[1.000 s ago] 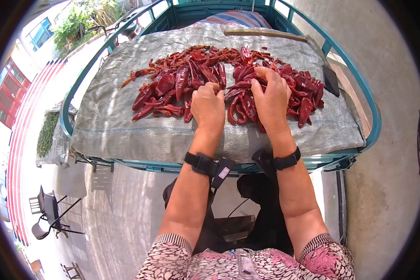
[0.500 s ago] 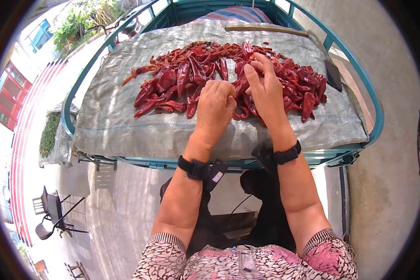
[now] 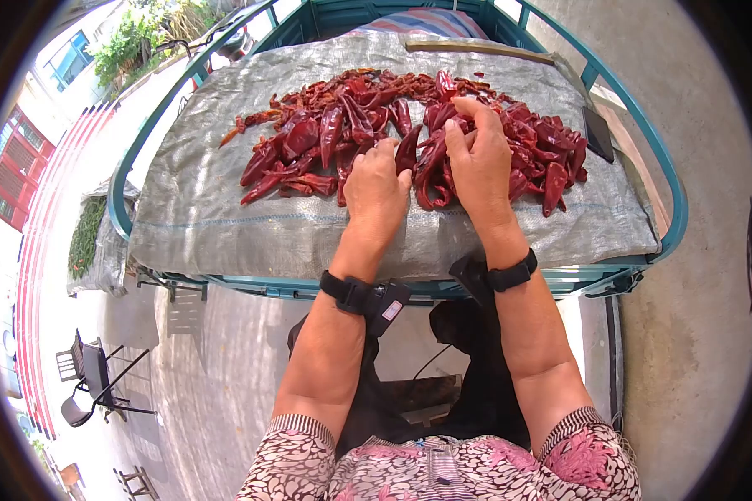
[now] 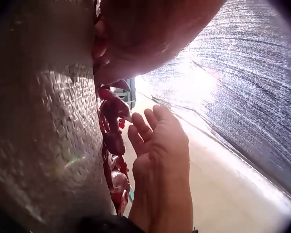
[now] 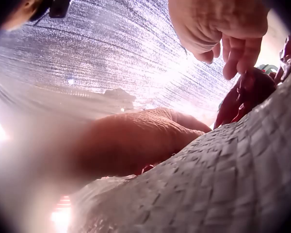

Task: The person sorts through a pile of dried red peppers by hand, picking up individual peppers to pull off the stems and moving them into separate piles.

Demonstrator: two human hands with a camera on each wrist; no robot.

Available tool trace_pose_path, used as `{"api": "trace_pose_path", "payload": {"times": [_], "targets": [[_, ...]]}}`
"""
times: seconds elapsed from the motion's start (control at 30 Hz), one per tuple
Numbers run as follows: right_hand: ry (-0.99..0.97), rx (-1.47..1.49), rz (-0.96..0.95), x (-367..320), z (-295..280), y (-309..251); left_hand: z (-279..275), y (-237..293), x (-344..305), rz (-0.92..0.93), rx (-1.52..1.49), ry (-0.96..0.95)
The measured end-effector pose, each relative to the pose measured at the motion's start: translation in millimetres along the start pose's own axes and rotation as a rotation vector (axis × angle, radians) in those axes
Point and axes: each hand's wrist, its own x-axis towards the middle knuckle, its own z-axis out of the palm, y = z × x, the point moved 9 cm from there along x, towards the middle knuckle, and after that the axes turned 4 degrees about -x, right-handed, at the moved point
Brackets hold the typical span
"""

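Observation:
Dried red chillies (image 3: 309, 142) lie heaped across a grey woven sack sheet (image 3: 259, 242). At the near side of the heap, my left hand (image 3: 374, 194) has its fingers bent and thumb forward, pinching a dark red chilli (image 3: 407, 149) that stands tip up beside the fingers. To its right my right hand (image 3: 483, 171) hovers over the chillies, thumb and index finger spread apart in a loose curve. In the left wrist view the right hand's fingers (image 4: 148, 124) hang loosely near a chilli (image 4: 117, 109); its palm side faces the heap.
A teal cart rail (image 3: 668, 192) curves around the sheet. A wooden stick (image 3: 480, 52) lies along the back, and a dark flat object (image 3: 597, 134) sits at the right edge. Smaller shrivelled pieces (image 3: 393, 82) spread behind the larger chillies. A folding chair (image 3: 100, 380) stands on the ground at left.
My left hand swung right toward the right hand with curled fingers, then shifted slightly left and loosened, a chilli now upright at its fingertips. The right hand lifted briefly and lowered again.

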Motion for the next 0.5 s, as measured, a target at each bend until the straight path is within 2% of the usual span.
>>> {"api": "trace_pose_path", "payload": {"times": [0.07, 0.1, 0.17, 0.2, 0.3, 0.43, 0.5], "targets": [[0.007, -0.003, -0.032, -1, 1, 0, -3, -5, -1, -0.108, -0.144, 0.07], [0.009, -0.004, -0.048, 0, 1, -4, -9, -1, -1, -0.069, -0.171, 0.135], [-0.102, 0.044, 0.039, -2, 7, -3, -21, 5, -2, 0.013, -0.222, 0.264], [-0.156, 0.068, 0.081, -3, 10, -3, -25, 13, -2, 0.07, -0.306, 0.245], [-0.204, 0.028, -0.017, -8, 18, -11, 5, 3, -5, -0.295, -1.236, 0.133], [-0.302, 0.024, -0.094, -13, 32, -9, 11, -9, -4, -0.296, -0.981, 0.057], [-0.229, 0.063, -0.11, -11, 29, -8, 11, -8, -3, -0.259, -0.959, 0.052]]}}
